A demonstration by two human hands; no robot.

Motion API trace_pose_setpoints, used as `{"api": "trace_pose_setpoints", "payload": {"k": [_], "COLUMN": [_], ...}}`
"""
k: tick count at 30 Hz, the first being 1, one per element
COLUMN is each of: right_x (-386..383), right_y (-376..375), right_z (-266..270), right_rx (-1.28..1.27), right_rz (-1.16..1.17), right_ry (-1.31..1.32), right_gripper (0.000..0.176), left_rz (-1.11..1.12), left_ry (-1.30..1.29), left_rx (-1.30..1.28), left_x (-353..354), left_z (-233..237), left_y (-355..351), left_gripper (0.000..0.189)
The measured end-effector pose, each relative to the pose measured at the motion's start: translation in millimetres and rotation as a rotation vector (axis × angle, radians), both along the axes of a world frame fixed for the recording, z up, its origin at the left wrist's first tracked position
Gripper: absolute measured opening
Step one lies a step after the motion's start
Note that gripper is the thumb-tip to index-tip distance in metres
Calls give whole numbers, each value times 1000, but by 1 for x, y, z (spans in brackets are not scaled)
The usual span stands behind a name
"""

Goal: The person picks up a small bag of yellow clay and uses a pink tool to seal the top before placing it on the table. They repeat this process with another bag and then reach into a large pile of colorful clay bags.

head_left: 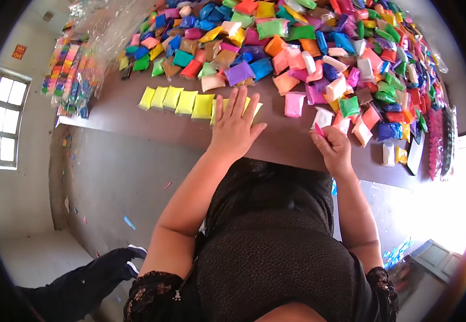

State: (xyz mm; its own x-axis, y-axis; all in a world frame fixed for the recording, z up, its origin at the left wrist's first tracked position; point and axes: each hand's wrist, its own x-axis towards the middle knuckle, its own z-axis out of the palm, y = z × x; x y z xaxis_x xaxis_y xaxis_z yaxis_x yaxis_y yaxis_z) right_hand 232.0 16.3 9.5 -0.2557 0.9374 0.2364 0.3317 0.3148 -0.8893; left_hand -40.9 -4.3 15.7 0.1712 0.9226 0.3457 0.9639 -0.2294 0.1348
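A row of yellow packets (186, 102), sealed in clear film, lies side by side near the front edge of the brown table (276, 137). My left hand (232, 131) rests flat over the right end of this row, fingers spread, partly covering the last packets. Close to the table's front edge, my right hand (334, 150) is closed around a small pink pointed thing (318, 129); most of it is hidden in the fingers. Just beyond that hand lie a white packet (323, 117) and a green packet (349, 106). A pink packet (294, 104) sits between the two hands.
A big heap of packets in many colours (297, 48) covers the back and right of the table. Strips of joined packets (69, 72) hang at the left corner. A dark flat object (416, 153) lies at the right. Another person's leg (82, 282) shows lower left.
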Motion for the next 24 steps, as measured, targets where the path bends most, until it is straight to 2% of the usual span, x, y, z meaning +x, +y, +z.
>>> {"api": "trace_pose_setpoints", "payload": {"k": [6, 8, 10, 12, 14, 16, 18, 22, 24], "right_x": [-2, -1, -8, -21, -39, -59, -76, -82, -80], "right_y": [-1, -2, -4, 1, 7, 23, 38, 57, 57], "right_z": [1, 2, 7, 12, 24, 25, 23, -8, -13], "right_rx": [18, 37, 1, 263, 212, 339, 382, 440, 456], "right_rz": [20, 13, 102, 241, 297, 453, 504, 581, 679], "right_ry": [18, -16, -141, -125, -66, -111, -100, -43, 12], "right_gripper": [14, 13, 12, 13, 13, 13, 14, 17, 11], "left_rz": [-6, 73, 49, 24, 27, 30, 36, 52, 98], "left_ry": [87, 93, 48, 92, 113, 59, 23, 58, -127], "left_rx": [-52, -48, -12, -51, -117, -87, -35, -177, -147], "left_x": [-23, -30, -30, -27, -26, -25, -25, -31, -40], "left_z": [-16, -16, -10, -2, -7, -6, -8, -2, 5], "left_y": [10, 13, 9, 2, -1, 0, -2, -5, 4], "left_gripper": [60, 60, 63, 66, 70, 72, 73, 68, 60]}}
